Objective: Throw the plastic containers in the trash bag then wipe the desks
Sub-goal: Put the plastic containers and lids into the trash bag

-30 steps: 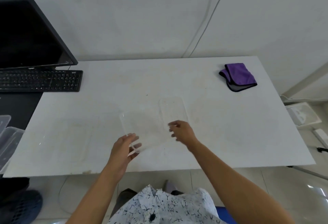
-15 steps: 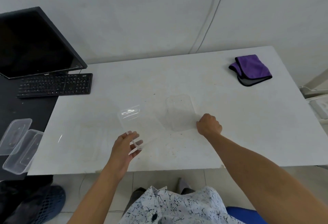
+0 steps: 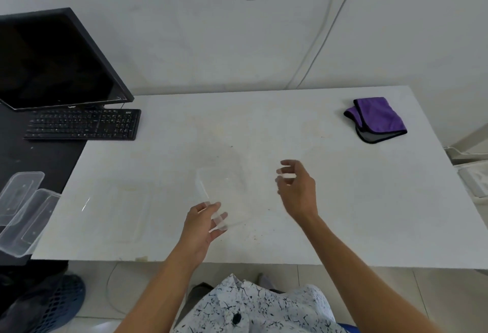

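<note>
Plastic this thin may buckle and slip, since your left grip (image 3: 208, 216) pinches only the near corner of the plastic container (image 3: 221, 187) above the tabletop (image 3: 343, 200), your right grip (image 3: 295, 187) half-curled beside it, whether holding anything I cannot tell.

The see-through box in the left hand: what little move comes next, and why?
Probably carry the clear container away from the white desk, toward the trash bag, which is out of view. The left hand pinches its near corner, the right hand is open beside it holding nothing, and two more containers wait on the dark desk at left.
</note>
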